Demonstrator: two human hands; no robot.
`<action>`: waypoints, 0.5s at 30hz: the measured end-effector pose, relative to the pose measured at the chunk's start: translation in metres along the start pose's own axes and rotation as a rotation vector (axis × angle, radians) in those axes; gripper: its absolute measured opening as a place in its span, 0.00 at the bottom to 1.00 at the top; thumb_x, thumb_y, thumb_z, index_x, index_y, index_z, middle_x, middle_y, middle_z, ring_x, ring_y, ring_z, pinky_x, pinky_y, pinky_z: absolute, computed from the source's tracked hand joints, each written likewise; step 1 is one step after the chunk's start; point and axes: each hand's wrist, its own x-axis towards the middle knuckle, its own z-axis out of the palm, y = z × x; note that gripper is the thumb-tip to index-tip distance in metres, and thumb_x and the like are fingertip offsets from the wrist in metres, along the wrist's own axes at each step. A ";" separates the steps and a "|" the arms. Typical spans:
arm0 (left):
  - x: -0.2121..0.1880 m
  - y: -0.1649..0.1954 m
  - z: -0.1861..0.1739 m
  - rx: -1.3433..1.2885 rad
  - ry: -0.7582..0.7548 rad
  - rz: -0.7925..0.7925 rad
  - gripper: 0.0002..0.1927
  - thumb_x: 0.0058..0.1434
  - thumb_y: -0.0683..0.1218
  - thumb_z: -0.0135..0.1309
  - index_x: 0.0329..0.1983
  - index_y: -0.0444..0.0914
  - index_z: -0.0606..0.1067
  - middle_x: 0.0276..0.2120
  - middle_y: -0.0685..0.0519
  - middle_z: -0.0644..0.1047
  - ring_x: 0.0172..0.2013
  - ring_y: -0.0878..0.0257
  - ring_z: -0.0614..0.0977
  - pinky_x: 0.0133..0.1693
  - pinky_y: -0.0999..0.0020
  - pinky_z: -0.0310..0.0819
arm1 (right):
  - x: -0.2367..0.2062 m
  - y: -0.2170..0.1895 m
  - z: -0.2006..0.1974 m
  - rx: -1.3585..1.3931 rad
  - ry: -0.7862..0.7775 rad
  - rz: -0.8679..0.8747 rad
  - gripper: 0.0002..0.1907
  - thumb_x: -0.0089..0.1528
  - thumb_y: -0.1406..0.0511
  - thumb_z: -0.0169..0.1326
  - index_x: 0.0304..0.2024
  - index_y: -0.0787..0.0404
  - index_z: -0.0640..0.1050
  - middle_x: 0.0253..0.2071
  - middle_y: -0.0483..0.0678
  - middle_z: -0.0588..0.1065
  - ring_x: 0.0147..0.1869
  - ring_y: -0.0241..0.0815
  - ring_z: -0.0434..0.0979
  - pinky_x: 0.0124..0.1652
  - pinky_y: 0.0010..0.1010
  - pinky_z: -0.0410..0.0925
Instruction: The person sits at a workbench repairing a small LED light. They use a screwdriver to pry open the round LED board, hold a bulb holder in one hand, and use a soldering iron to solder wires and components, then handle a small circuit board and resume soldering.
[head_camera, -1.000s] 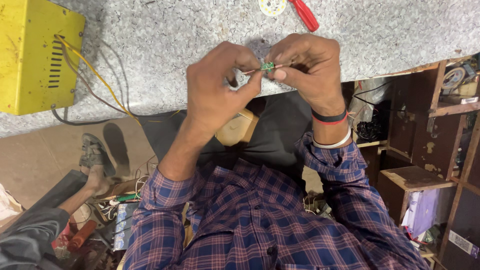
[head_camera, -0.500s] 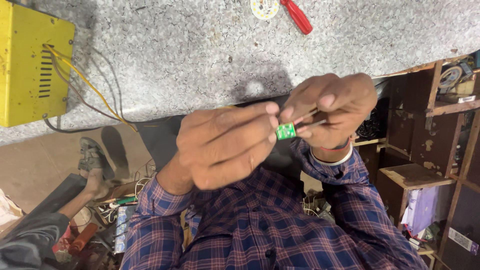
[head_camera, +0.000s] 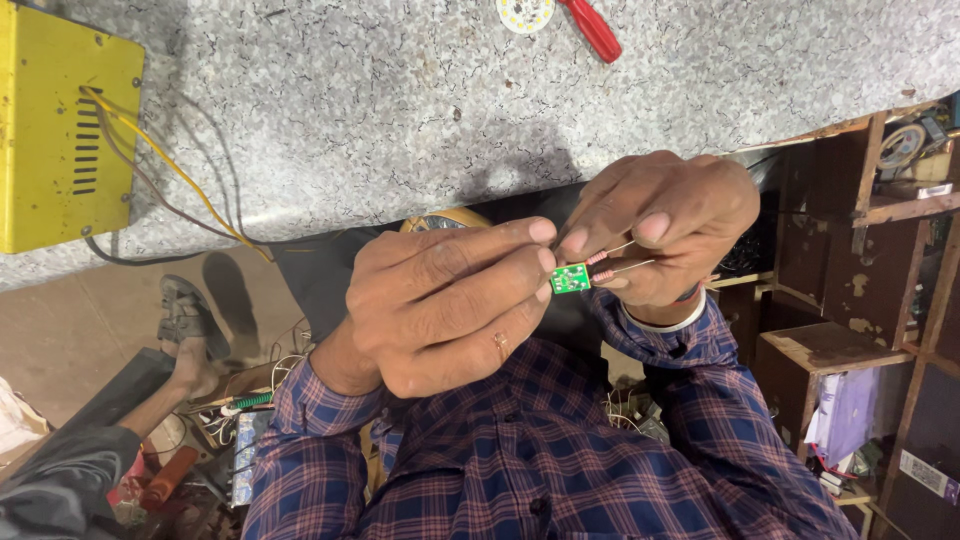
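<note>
Holding small green rectangular circuit board (head_camera: 570, 278) in front of chest, below edge of grey speckled stone desk (head_camera: 400, 100). Left hand (head_camera: 440, 300) fingers pinching board; right hand (head_camera: 665, 225) fingers gripping thin wire leads (head_camera: 625, 257). Yellow metal box (head_camera: 60, 130) sitting on desk, wires trailing out.

From my feed, I see a blue and maroon plaid shirt (head_camera: 560, 450), long buttoned sleeves, a thin ring on the left hand (head_camera: 440, 310), and a pale band at the right wrist (head_camera: 655, 318).
</note>
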 end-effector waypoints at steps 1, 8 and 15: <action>0.000 0.000 0.001 0.006 0.011 0.002 0.08 0.64 0.33 0.65 0.42 0.34 0.78 0.45 0.46 0.82 0.52 0.51 0.85 0.49 0.65 0.86 | 0.001 0.000 0.000 0.009 -0.013 0.002 0.20 0.60 0.72 0.64 0.54 0.66 0.76 0.40 0.62 0.79 0.42 0.49 0.86 0.32 0.34 0.85; 0.003 -0.005 -0.002 0.027 -0.006 -0.024 0.07 0.58 0.36 0.67 0.35 0.33 0.78 0.38 0.46 0.82 0.45 0.51 0.86 0.42 0.66 0.87 | 0.003 0.001 -0.007 -0.193 -0.067 -0.039 0.14 0.62 0.71 0.63 0.49 0.64 0.75 0.46 0.62 0.78 0.43 0.48 0.86 0.37 0.31 0.84; -0.013 -0.015 0.018 -0.202 0.138 -0.454 0.09 0.60 0.38 0.70 0.39 0.35 0.79 0.40 0.46 0.83 0.35 0.64 0.86 0.31 0.74 0.79 | -0.002 0.001 -0.007 -0.600 0.127 0.066 0.12 0.61 0.65 0.69 0.35 0.66 0.79 0.49 0.55 0.76 0.39 0.38 0.81 0.31 0.21 0.73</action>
